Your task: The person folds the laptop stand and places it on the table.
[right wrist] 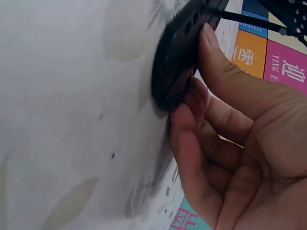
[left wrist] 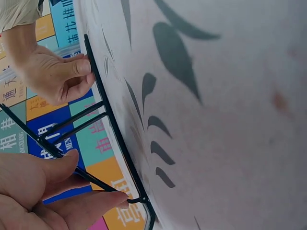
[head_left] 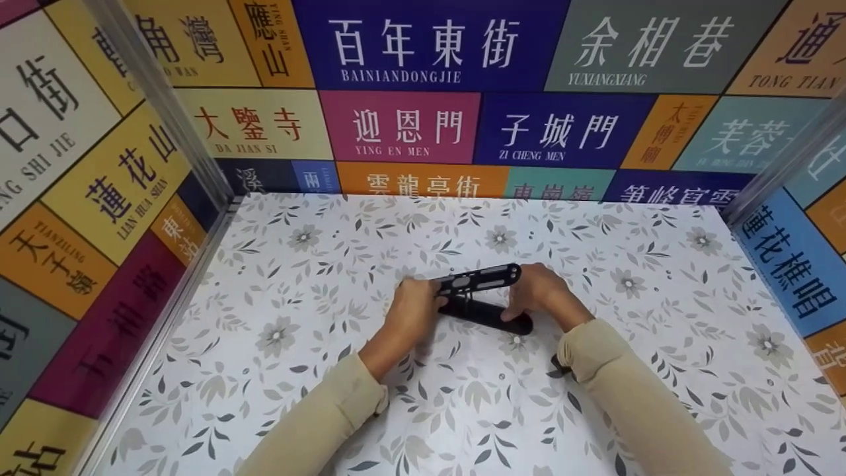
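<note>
A black folding laptop stand (head_left: pixel 486 279) is spread into a narrow V just over the patterned table. Its hinged end lies at the left, near my left hand (head_left: pixel 411 311), which grips the upper slotted plate between thumb and fingers. In the left wrist view, two thin struts (left wrist: pixel 75 118) link the upper plate to the lower plate (left wrist: pixel 122 143). My right hand (head_left: pixel 542 291) pinches the free end of the lower plate, thumb on its inner face. The right wrist view shows that rounded end (right wrist: pixel 170 72) close against the tabletop.
The white table (head_left: pixel 317 383) carries a grey leaf and flower print. Colourful sign panels (head_left: pixel 423 53) with Chinese lettering form walls behind it and at both sides. A clear corner strip (head_left: pixel 165 112) runs up at the left. Both forearms wear beige sleeves (head_left: pixel 634 377).
</note>
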